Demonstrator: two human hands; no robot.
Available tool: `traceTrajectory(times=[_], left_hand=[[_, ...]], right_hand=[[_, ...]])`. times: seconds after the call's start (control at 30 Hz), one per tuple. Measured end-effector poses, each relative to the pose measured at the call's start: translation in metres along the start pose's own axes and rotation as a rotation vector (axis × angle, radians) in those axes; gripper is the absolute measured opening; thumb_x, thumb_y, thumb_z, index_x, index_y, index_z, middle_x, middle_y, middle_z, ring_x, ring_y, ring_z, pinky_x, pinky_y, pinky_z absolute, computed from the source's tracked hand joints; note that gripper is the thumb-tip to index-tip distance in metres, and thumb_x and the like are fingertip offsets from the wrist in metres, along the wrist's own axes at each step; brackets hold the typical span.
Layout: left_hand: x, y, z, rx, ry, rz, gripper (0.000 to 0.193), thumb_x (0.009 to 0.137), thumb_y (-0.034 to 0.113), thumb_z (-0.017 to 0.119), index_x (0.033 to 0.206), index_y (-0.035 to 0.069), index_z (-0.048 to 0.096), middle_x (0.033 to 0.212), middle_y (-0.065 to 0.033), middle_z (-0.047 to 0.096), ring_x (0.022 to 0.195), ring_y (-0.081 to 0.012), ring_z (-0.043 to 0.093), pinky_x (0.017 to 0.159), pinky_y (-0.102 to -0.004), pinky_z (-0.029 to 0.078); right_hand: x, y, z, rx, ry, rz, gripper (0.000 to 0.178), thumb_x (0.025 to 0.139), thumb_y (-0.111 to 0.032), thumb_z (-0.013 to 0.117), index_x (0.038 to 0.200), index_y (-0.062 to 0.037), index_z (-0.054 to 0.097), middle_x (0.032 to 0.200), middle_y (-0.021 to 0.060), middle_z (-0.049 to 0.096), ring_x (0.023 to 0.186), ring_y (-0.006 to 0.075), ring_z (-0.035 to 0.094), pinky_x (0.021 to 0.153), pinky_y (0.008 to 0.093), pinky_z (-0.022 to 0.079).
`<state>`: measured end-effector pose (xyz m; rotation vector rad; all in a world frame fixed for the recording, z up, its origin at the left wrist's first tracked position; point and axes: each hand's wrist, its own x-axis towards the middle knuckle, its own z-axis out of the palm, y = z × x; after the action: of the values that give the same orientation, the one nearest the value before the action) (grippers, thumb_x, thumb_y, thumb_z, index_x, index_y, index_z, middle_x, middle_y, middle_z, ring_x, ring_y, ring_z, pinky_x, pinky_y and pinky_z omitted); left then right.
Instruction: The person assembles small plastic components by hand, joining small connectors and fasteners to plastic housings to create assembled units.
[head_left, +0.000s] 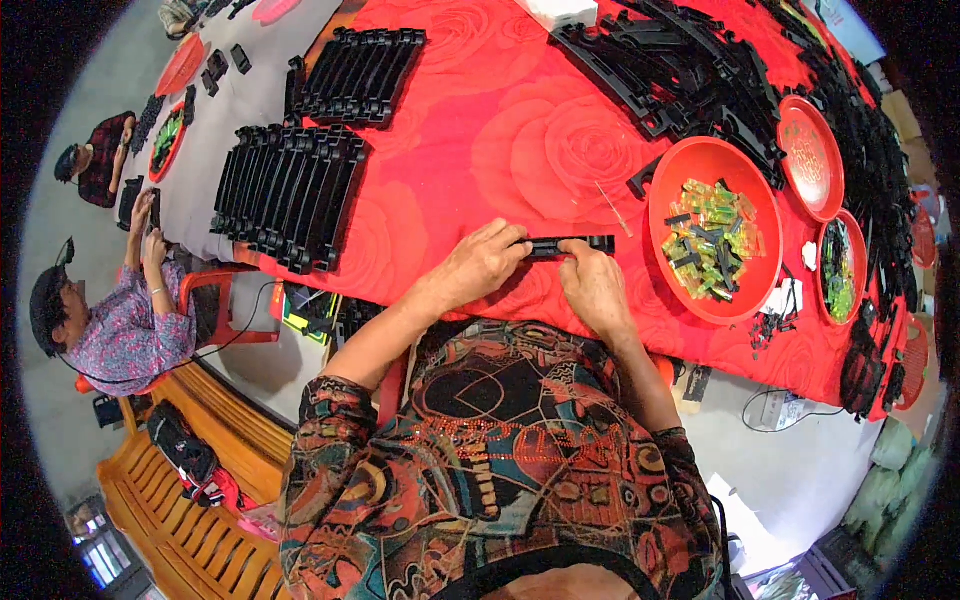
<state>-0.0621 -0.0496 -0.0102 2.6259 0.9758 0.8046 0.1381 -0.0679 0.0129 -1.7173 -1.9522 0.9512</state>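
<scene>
Near the front edge of the red floral tablecloth lies a black plastic strip-shaped part point(545, 246), held between my two hands. My left hand point(487, 258) grips its left end with the fingers closed. On the right portion of the same part, my right hand point(592, 287) presses with bent fingers; whether a small piece is under them is hidden. Right of my hands stands a red bowl point(665, 250) with small yellow, green and black pieces in it. A thin stick-like thing point(612, 205) lies on the cloth just beyond my right hand.
Stacked black strips point(290, 195) lie at the left, with another stack point(365, 75) behind. A large pile of black parts point(680, 80) covers the back right. More red bowls, one a shallow bowl point(812, 150), stand at the right. A co-worker point(125, 325) sits left, near a wooden bench point(180, 480).
</scene>
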Motion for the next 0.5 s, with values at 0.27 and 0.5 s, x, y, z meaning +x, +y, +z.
traceTrajectory(times=[0.27,0.5], left_hand=[[-0.006,-0.002,0.006,-0.039,0.016,-0.011,0.013,0.073,0.002,0.058,0.085,-0.003,0.059,0.093,-0.014,0.056,0.079,-0.0277,0.052,0.069,-0.0348,0.047],[-0.003,-0.001,0.005,-0.111,0.022,-0.049,0.01,0.072,0.001,0.059,0.081,-0.002,0.059,0.09,-0.0129,0.056,0.075,-0.0277,0.053,0.068,-0.0354,0.047]], right_hand=[[-0.002,-0.005,0.005,0.185,0.009,-0.004,0.027,0.077,-0.011,0.05,0.098,0.0052,0.057,0.059,0.0186,0.053,0.055,0.0293,0.056,0.054,0.04,0.043],[-0.003,-0.007,0.011,0.274,0.087,0.037,0.018,0.077,-0.005,0.052,0.092,0.0046,0.055,0.053,0.0106,0.043,0.046,0.0155,0.043,0.045,0.0329,0.036]])
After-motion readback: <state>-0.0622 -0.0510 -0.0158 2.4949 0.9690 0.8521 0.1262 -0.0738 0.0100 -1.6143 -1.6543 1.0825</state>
